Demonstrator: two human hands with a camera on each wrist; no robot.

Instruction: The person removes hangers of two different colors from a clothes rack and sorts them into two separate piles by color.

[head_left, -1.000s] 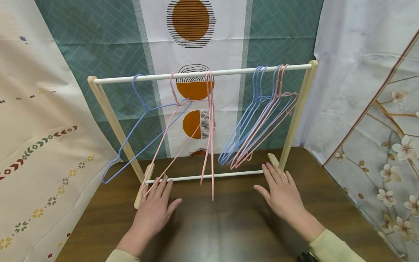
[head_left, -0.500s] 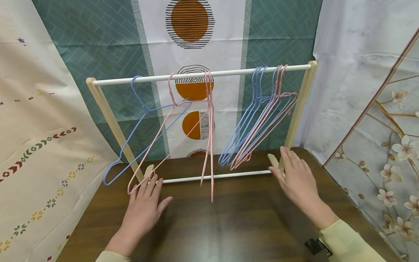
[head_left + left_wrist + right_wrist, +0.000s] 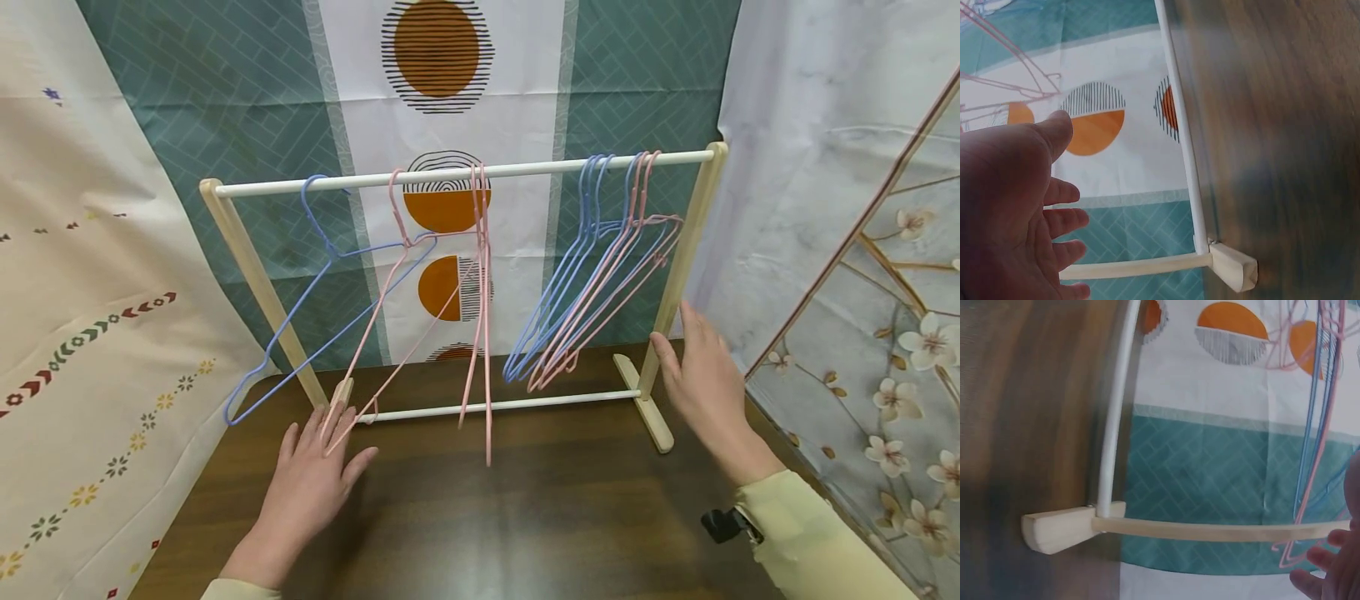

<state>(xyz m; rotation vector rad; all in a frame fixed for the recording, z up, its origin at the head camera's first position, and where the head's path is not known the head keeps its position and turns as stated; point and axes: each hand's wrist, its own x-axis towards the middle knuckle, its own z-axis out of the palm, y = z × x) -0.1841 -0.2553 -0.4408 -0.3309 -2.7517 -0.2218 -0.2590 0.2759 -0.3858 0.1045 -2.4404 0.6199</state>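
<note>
A small garment rack with a white top bar point(image 3: 525, 170) and pale wooden posts point(image 3: 258, 279) stands on the table. From the bar's left part hang a blue hanger point(image 3: 283, 333) and a pink hanger point(image 3: 377, 304). Thin pink hangers point(image 3: 487, 333) dangle edge-on near the middle, and blue hangers point(image 3: 558, 283) crowd with pink ones point(image 3: 596, 312) at the right. My left hand point(image 3: 309, 475), fingers extended, is at the rack's left foot; the pink hanger's lower end overlaps its fingers. Beside the right post point(image 3: 686, 250) my right hand point(image 3: 708, 383) is raised, holding nothing, thumb near the post.
A white lower rod point(image 3: 517, 404) joins the wooden feet, the right foot point(image 3: 656, 425) fully showing. Patterned cloths point(image 3: 622, 92) hang behind and at both sides. The brown wooden table point(image 3: 495, 517) stretches in front of the rack.
My right hand has moved from the right foot outward and up beside the post. My left hand has slid left. The left pink hanger swung left, then back right.
</note>
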